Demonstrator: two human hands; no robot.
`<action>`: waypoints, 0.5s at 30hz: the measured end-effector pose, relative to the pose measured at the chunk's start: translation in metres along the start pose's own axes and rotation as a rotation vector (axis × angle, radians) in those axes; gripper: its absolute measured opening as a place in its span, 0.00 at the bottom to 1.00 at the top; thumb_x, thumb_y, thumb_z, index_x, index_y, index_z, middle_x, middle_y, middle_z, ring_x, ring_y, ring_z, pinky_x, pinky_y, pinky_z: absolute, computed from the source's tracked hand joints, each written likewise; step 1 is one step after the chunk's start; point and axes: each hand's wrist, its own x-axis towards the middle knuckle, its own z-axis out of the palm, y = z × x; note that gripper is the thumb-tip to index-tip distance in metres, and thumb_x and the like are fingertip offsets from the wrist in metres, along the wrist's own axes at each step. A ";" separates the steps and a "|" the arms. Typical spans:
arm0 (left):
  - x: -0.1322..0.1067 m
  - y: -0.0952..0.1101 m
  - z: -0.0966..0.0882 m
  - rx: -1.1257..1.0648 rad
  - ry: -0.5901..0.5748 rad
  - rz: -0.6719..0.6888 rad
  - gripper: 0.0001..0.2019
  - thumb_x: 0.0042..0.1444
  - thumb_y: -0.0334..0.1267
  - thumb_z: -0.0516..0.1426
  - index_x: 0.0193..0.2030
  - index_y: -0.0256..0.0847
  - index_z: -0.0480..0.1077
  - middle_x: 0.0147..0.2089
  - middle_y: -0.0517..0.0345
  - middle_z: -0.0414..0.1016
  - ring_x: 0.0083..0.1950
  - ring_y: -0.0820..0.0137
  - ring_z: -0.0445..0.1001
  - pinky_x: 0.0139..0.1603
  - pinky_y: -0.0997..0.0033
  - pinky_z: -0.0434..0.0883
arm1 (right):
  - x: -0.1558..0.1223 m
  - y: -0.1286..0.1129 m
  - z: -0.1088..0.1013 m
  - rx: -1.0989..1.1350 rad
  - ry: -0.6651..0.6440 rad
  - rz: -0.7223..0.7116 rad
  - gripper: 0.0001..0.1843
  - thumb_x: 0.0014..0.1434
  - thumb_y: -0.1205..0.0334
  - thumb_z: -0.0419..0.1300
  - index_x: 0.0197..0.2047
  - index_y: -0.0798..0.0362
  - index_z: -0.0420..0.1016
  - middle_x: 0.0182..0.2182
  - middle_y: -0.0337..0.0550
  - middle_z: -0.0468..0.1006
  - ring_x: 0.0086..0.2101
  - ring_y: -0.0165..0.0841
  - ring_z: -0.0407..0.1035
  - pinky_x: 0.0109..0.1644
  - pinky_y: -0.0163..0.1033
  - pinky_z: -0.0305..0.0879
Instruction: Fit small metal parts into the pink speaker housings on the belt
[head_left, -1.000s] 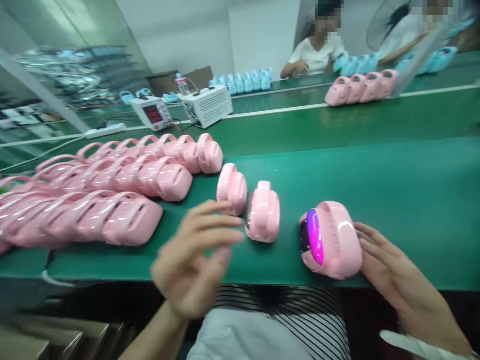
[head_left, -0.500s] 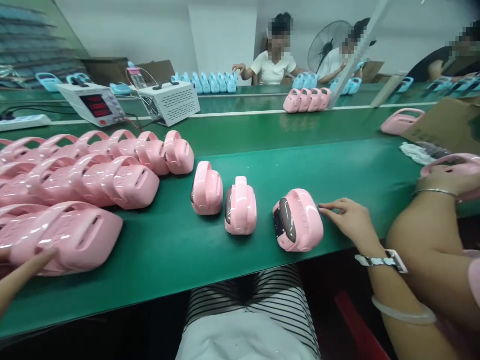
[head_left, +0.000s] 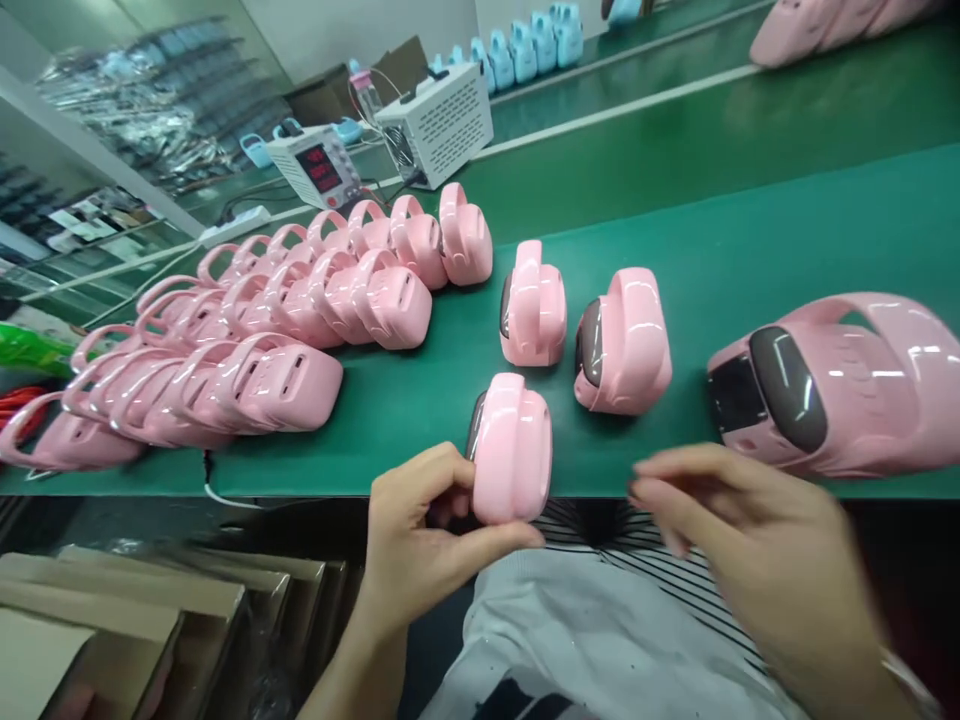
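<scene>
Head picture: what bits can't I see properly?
In the head view:
Held pink device: its front is mostly turned away; left hand hides part of its side.
Right hand: motion blur hides whether it pinches anything.
Pink device beside right hand: the right edge cuts off its end.
Red digits: too small.

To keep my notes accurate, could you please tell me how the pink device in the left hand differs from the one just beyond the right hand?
The held device is gripped in the left hand, while the far device rests on the green bench. The held device shows only a sliver of its dark panel; the far device shows its dark panel plainly. Both are glossy pink with a handle.
</scene>
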 end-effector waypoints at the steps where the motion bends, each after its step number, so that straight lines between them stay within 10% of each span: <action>1: -0.001 -0.007 0.001 -0.024 0.020 0.027 0.21 0.51 0.53 0.66 0.23 0.39 0.67 0.20 0.64 0.59 0.23 0.76 0.55 0.24 0.72 0.52 | 0.001 -0.004 0.017 0.110 -0.051 0.027 0.14 0.48 0.52 0.71 0.31 0.52 0.76 0.18 0.36 0.70 0.18 0.27 0.61 0.19 0.33 0.57; 6: 0.004 -0.044 0.014 -0.301 0.281 -0.102 0.22 0.64 0.59 0.48 0.45 0.45 0.74 0.44 0.54 0.71 0.45 0.65 0.68 0.44 0.68 0.67 | 0.019 -0.010 0.061 0.461 -0.205 0.095 0.15 0.49 0.57 0.72 0.33 0.51 0.71 0.19 0.30 0.68 0.17 0.21 0.58 0.19 0.27 0.56; 9: 0.009 -0.048 0.027 -0.564 0.166 -0.198 0.24 0.63 0.60 0.49 0.58 0.50 0.69 0.58 0.54 0.69 0.59 0.61 0.68 0.58 0.63 0.68 | 0.023 -0.009 0.064 0.502 -0.268 0.145 0.18 0.46 0.60 0.74 0.33 0.51 0.69 0.19 0.28 0.68 0.17 0.20 0.58 0.18 0.26 0.54; 15: 0.013 -0.037 0.030 -0.605 0.122 -0.228 0.21 0.61 0.56 0.55 0.54 0.48 0.73 0.54 0.57 0.74 0.55 0.64 0.71 0.57 0.70 0.69 | 0.027 -0.014 0.057 0.497 -0.367 0.144 0.16 0.47 0.65 0.73 0.32 0.51 0.69 0.18 0.27 0.67 0.17 0.19 0.56 0.17 0.25 0.51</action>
